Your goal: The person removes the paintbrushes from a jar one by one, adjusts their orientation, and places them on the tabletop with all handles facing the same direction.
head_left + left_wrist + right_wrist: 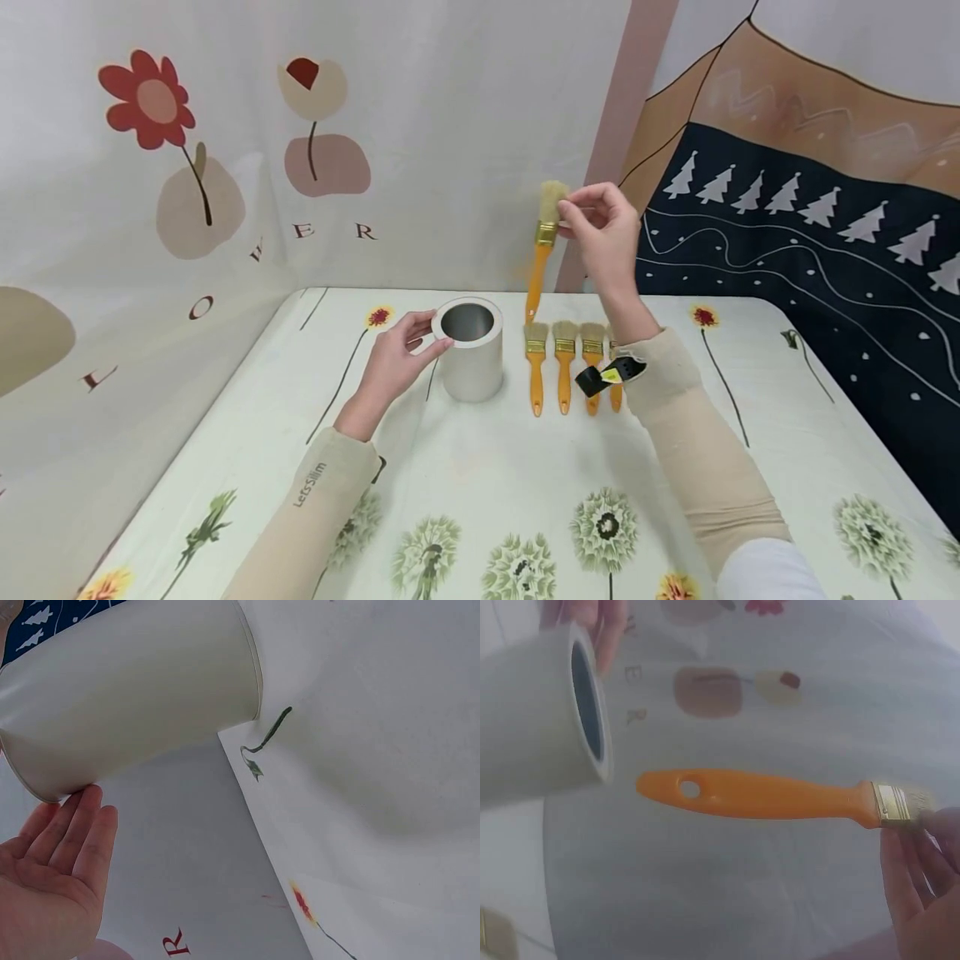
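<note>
My right hand [603, 229] pinches a paintbrush [537, 271] by its pale bristles and metal band, above the table. Its orange handle [757, 795] points down in the head view, with the hanging hole at the end. To its left stands a white cylindrical container [472, 367], upright, with a round open top and a dark grey inside. My left hand [401, 354] holds the container near the rim, thumb in front and fingers at the left side; in the left wrist view those fingers [75, 832] look nearly straight against it.
Several more orange-handled brushes lie in a row right of the container, including a left one [536, 367] and a middle one [564, 367]. The right wrist strap covers part of the row. A patterned curtain [450, 167] hangs behind the flowered tablecloth [465, 467].
</note>
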